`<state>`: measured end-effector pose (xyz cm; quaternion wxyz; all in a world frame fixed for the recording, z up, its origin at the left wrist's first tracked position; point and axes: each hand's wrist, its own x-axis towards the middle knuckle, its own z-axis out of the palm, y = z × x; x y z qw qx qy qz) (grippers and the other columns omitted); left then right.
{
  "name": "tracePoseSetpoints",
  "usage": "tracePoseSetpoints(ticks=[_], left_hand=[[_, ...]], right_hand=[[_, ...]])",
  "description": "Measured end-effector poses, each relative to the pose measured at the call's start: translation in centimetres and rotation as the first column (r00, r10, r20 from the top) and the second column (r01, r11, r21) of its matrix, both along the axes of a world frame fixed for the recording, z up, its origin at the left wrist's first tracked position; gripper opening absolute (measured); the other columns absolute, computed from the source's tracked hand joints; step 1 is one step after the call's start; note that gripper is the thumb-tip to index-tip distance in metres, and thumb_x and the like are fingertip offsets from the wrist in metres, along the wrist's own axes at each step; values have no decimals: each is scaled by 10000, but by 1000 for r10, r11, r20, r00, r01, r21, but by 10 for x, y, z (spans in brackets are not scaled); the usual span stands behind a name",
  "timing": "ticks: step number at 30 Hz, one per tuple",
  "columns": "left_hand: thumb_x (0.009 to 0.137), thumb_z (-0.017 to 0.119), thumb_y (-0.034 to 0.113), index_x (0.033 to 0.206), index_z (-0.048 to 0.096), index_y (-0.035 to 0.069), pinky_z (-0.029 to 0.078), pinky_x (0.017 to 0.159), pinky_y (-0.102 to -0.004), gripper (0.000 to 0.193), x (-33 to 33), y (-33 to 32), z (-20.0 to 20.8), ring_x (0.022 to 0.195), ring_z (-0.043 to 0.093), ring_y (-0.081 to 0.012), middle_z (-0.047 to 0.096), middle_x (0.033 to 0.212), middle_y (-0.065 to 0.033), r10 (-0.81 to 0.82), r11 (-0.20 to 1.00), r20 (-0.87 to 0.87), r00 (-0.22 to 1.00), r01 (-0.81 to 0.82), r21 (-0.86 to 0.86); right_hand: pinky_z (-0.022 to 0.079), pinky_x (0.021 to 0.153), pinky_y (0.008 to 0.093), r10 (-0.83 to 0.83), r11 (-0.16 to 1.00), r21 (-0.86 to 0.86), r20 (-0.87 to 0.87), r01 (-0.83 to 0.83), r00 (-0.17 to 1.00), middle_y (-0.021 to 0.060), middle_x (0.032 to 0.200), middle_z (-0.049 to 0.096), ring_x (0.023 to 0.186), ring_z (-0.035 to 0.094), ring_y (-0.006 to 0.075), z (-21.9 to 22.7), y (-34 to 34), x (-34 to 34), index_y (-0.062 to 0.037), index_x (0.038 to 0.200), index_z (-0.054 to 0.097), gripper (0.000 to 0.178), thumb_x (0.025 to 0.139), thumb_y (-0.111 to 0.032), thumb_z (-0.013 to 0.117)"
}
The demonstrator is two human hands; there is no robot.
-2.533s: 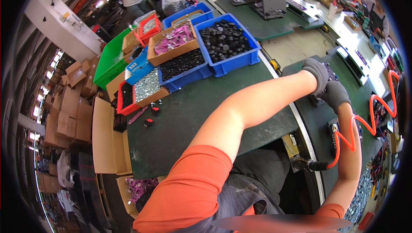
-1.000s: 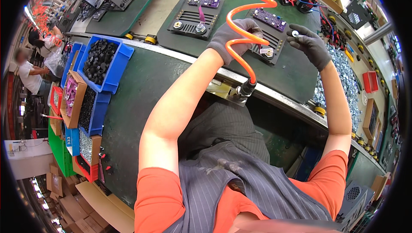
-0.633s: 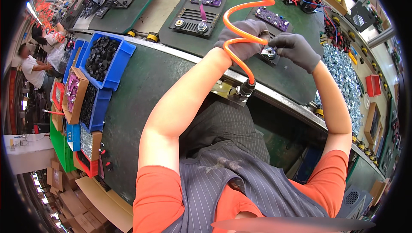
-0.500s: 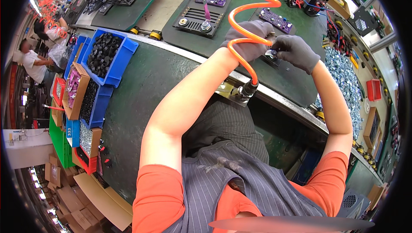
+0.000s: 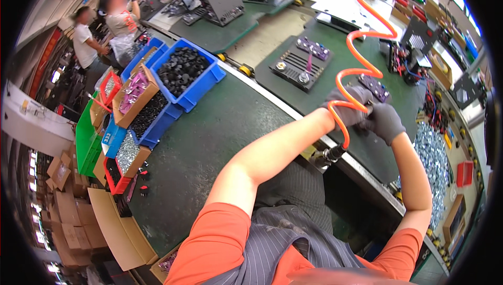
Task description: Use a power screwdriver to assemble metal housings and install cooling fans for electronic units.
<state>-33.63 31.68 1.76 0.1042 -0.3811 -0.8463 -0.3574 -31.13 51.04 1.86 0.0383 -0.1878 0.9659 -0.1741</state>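
Both my hands wear dark grey gloves and meet over the second black plate on the green board. My left hand (image 5: 347, 105), its fingers closed, is partly covered by the orange coiled hose (image 5: 360, 71). My right hand (image 5: 386, 123) touches it from the right, fingers pinched together. Whatever lies between the fingertips is hidden. Just beyond them is a purple circuit board (image 5: 373, 87). To the left lies a black slotted plate (image 5: 293, 70) carrying two round metal fittings, a purple strip and another purple circuit board (image 5: 313, 48).
Blue bins of black parts (image 5: 201, 88) and small boxes stand at left. A heap of shiny metal parts (image 5: 430, 164) lies to the right, near a red tray (image 5: 464, 174). A metal rail (image 5: 283, 104) edges the line. Two people stand far left.
My view has swung left, so the scene sits farther right and lower. My hands stay together by the same circuit board; the metal part seen at the fingertips is now hidden.
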Motion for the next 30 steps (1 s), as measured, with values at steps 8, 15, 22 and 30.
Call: tracePoseSetpoints(ticks=[8, 15, 22, 30], left_hand=[[909, 634, 295, 999, 669, 62, 527, 819, -444, 253, 5, 3, 1, 915, 676, -356, 705, 939, -169, 33, 999, 63, 997, -32, -25], [899, 613, 273, 982, 657, 68, 514, 843, -430, 225, 4, 1, -1, 950, 656, -343, 689, 998, -159, 83, 991, 37, 996, -78, -108], [894, 642, 248, 971, 673, 68, 516, 844, -419, 199, 0, 8, -12, 962, 657, -322, 697, 982, -133, 95, 987, 14, 995, -92, -129], [906, 600, 293, 1021, 667, 71, 509, 859, -434, 258, 15, -14, -2, 964, 653, -331, 687, 1006, -153, 85, 988, 125, 989, -67, -142]], right_hand=[[536, 720, 456, -67, 972, 224, -29, 72, 997, 169, 817, 695, 796, 678, 362, 2, -7, 1, -48, 780, 719, 264, 727, -297, 787], [535, 686, 441, 0, 997, 71, -68, 5, 998, 154, 803, 694, 757, 688, 340, 12, 0, 0, -64, 792, 736, 316, 787, -380, 743], [533, 736, 439, -176, 933, 281, -194, 227, 965, 145, 785, 697, 777, 686, 330, 3, -4, 4, -83, 846, 746, 224, 807, -299, 701], [520, 752, 435, -254, 915, 330, 20, 234, 967, 117, 839, 695, 829, 682, 308, 11, -12, 19, -99, 906, 732, 260, 780, -325, 752]])
